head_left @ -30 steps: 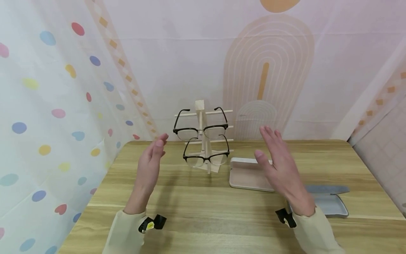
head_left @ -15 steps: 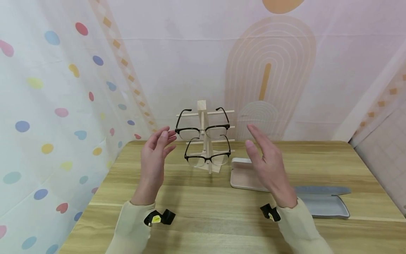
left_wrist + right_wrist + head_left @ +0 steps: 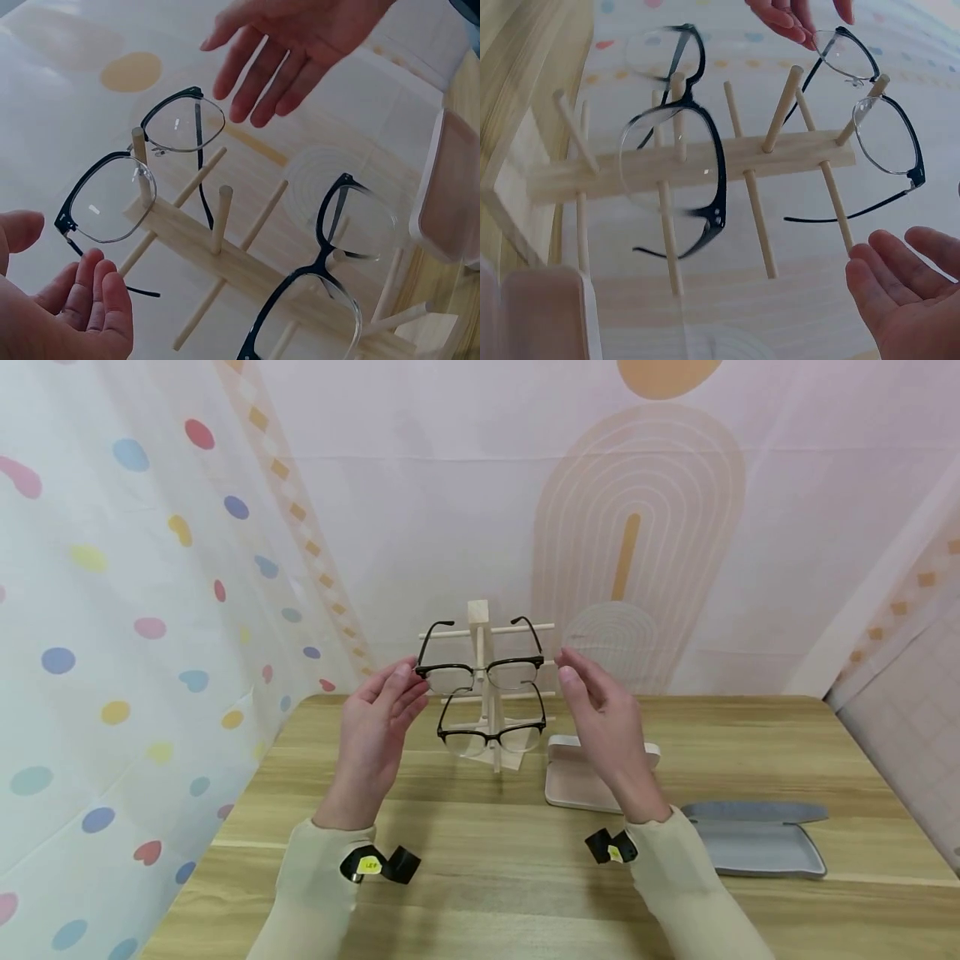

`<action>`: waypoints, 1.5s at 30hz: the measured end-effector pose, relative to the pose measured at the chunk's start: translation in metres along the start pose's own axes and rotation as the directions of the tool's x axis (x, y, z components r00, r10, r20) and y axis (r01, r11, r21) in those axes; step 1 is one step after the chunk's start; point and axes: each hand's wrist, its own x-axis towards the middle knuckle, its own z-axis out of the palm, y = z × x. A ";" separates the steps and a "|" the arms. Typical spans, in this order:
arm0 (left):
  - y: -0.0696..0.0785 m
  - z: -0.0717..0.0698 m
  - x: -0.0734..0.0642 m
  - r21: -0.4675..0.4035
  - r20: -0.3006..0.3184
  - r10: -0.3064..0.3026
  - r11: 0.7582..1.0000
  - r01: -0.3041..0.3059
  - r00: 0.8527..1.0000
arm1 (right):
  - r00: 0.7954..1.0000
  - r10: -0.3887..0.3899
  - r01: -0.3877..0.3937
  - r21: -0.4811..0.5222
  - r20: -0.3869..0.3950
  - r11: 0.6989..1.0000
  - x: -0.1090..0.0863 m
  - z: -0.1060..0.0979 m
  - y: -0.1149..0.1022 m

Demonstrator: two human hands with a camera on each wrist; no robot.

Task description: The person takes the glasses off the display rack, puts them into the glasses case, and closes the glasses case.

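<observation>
A wooden eyeglass stand (image 3: 477, 612) with crosswise pegs holds two pairs of black half-rim glasses. The upper glasses (image 3: 514, 661) rest near its top; the lower glasses (image 3: 491, 737) sit beneath them. My left hand (image 3: 367, 739) is at the left corner of the upper pair. In the left wrist view its thumb and loosely bent fingers lie either side of the hinge, with a gap showing. My right hand (image 3: 609, 731) hovers just right of the same pair, fingers extended and slightly bent, holding nothing. Both upper temples (image 3: 840, 219) point back over the pegs.
An open white glasses case (image 3: 573, 781) with a pinkish inside lies right of the stand, partly behind my right hand. Farther right is an open grey-blue case (image 3: 765, 847). The wooden table (image 3: 487, 893) ends at a patterned curtain (image 3: 420, 510) behind.
Both hands have moved inward toward the upper glasses, the left going right and the right going left. More of the white case shows now. Glasses and stand stay put.
</observation>
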 end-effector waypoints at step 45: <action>0.005 0.011 -0.002 -0.097 -0.052 0.042 0.994 -0.047 0.998 | 0.999 0.038 -0.042 0.250 0.021 0.967 0.023 0.012 -0.027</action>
